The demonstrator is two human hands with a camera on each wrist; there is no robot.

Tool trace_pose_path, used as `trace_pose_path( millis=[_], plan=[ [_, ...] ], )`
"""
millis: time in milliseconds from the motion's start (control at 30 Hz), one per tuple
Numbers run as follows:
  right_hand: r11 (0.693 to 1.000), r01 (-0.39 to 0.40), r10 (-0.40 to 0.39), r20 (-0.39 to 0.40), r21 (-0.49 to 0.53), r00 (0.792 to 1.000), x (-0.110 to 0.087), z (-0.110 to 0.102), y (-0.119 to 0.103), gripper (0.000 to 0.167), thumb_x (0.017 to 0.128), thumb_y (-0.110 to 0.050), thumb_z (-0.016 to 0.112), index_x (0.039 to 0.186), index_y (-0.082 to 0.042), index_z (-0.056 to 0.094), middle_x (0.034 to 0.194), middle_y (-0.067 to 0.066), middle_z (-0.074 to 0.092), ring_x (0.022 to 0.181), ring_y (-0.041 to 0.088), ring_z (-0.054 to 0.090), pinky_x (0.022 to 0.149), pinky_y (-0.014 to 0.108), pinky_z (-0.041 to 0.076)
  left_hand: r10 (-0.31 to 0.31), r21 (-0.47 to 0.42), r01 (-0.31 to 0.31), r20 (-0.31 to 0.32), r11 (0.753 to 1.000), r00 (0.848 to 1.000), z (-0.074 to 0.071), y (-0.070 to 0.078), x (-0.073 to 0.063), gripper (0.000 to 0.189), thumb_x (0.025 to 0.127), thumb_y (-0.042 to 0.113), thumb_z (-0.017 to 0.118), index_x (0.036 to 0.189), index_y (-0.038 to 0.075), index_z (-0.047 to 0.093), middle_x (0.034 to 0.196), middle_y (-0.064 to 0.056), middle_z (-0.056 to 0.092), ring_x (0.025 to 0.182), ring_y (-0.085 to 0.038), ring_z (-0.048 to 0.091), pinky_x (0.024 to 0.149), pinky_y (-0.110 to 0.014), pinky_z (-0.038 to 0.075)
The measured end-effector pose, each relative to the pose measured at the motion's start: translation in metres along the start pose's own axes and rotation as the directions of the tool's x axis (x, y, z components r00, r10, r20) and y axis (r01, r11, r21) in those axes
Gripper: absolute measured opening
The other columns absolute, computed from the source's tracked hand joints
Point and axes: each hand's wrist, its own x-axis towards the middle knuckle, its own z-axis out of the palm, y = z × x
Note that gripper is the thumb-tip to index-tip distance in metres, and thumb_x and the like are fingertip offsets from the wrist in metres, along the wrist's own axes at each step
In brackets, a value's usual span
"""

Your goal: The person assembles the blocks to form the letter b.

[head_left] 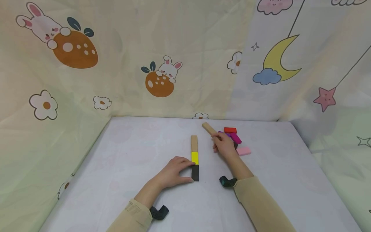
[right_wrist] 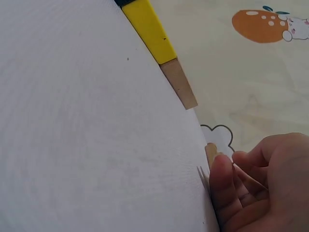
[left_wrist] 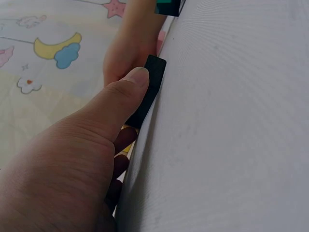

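Observation:
Three blocks lie end to end in a straight row on the table: a black block (head_left: 195, 174) nearest, a yellow block (head_left: 195, 158) in the middle and a natural wood block (head_left: 194, 143) farthest. My left hand (head_left: 175, 172) holds the black block from the left, thumb at its near end and index finger near its join with the yellow one. To the right of the row, my right hand (head_left: 225, 145) pinches a second natural wood block (head_left: 208, 128) between thumb and fingers. That block points away to the upper left, its near end hidden by the fingers.
Beside and behind the right hand lie several loose blocks: a red block (head_left: 230, 130), a magenta block (head_left: 236, 138), a pink block (head_left: 244, 151), plus purple and dark ones partly hidden. A patterned cloth wall (head_left: 203, 80) stands along the table's back edge.

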Motion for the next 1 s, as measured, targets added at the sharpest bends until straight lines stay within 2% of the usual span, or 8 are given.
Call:
trace_pose_path(
  millis=[133,433,600,700,767,833,900,1000],
  plan=[
    [0.999,0.038,-0.038,-0.016,-0.004,0.999,0.000,0.000,0.002,0.028,0.100,-0.026,0.052,0.126,-0.021,0.061,0.081,0.014,0.062,0.058,0.024,0.061,0.056,0.033,0.057,-0.001,-0.004,0.001,-0.001,1.000,1.000,0.001,-0.001,0.000,0.062,0.084,0.058,0.070,0.138,0.032,0.056,0.130,0.010,0.058,0.128,-0.014,0.047,0.112,-0.038,0.038],
    [0.981,0.034,-0.025,0.044,-0.191,0.999,-0.004,0.003,-0.002,0.030,0.098,-0.035,0.053,0.126,-0.031,0.061,0.081,0.007,0.064,0.069,0.025,0.058,0.062,0.029,0.052,0.020,0.018,-0.019,-0.014,1.000,1.000,0.001,-0.003,0.000,0.062,0.084,0.058,0.070,0.137,0.031,0.057,0.129,0.010,0.058,0.125,-0.013,0.048,0.110,-0.037,0.038],
    [0.989,0.029,-0.024,0.037,-0.146,0.999,-0.003,0.003,0.000,0.032,0.099,-0.032,0.053,0.131,-0.028,0.057,0.090,0.008,0.064,0.071,0.024,0.061,0.063,0.028,0.055,0.016,0.010,-0.016,-0.012,1.000,1.000,0.001,-0.002,-0.001,0.062,0.084,0.061,0.068,0.138,0.031,0.056,0.130,0.009,0.058,0.126,-0.014,0.048,0.110,-0.038,0.039],
    [0.992,0.020,-0.016,0.035,-0.126,0.999,-0.002,0.003,0.001,0.038,0.100,-0.029,0.052,0.138,-0.025,0.054,0.103,0.010,0.064,0.072,0.025,0.064,0.064,0.030,0.058,0.011,0.006,-0.011,-0.008,1.000,1.000,0.002,-0.002,-0.001,0.062,0.085,0.061,0.068,0.138,0.032,0.056,0.130,0.010,0.058,0.126,-0.014,0.048,0.110,-0.038,0.039],
    [0.986,0.032,-0.025,0.042,-0.167,0.999,-0.001,0.002,0.000,0.042,0.100,-0.028,0.051,0.142,-0.024,0.052,0.123,0.009,0.062,0.079,0.026,0.065,0.070,0.033,0.059,0.005,0.006,-0.005,-0.001,1.000,1.000,0.002,-0.002,-0.001,0.062,0.085,0.061,0.068,0.138,0.032,0.055,0.130,0.010,0.058,0.127,-0.014,0.047,0.111,-0.038,0.039],
    [0.966,0.071,-0.057,0.062,-0.248,0.996,-0.001,0.002,-0.003,0.045,0.100,-0.028,0.049,0.145,-0.024,0.051,0.143,0.005,0.052,0.102,0.029,0.065,0.087,0.042,0.058,0.001,0.004,-0.001,0.004,1.000,1.000,0.002,-0.002,-0.001,0.062,0.084,0.060,0.069,0.138,0.032,0.055,0.130,0.010,0.057,0.127,-0.014,0.047,0.112,-0.038,0.038],
    [0.942,0.109,-0.087,0.083,-0.316,0.993,0.000,0.002,-0.006,0.047,0.100,-0.028,0.048,0.146,-0.023,0.050,0.156,0.002,0.039,0.127,0.032,0.055,0.103,0.050,0.049,-0.001,0.008,0.001,0.008,1.000,1.000,0.001,-0.002,0.000,0.063,0.084,0.060,0.069,0.139,0.033,0.055,0.131,0.010,0.057,0.128,-0.013,0.047,0.112,-0.037,0.038],
    [0.913,0.135,-0.098,0.115,-0.384,0.989,-0.001,0.002,-0.010,0.048,0.101,-0.029,0.045,0.148,-0.022,0.048,0.160,0.002,0.034,0.148,0.033,0.030,0.116,0.056,0.032,0.001,0.014,-0.001,0.009,1.000,1.000,0.001,-0.003,0.000,0.063,0.084,0.060,0.069,0.139,0.033,0.055,0.131,0.010,0.057,0.128,-0.013,0.047,0.112,-0.037,0.038]
  ],
)
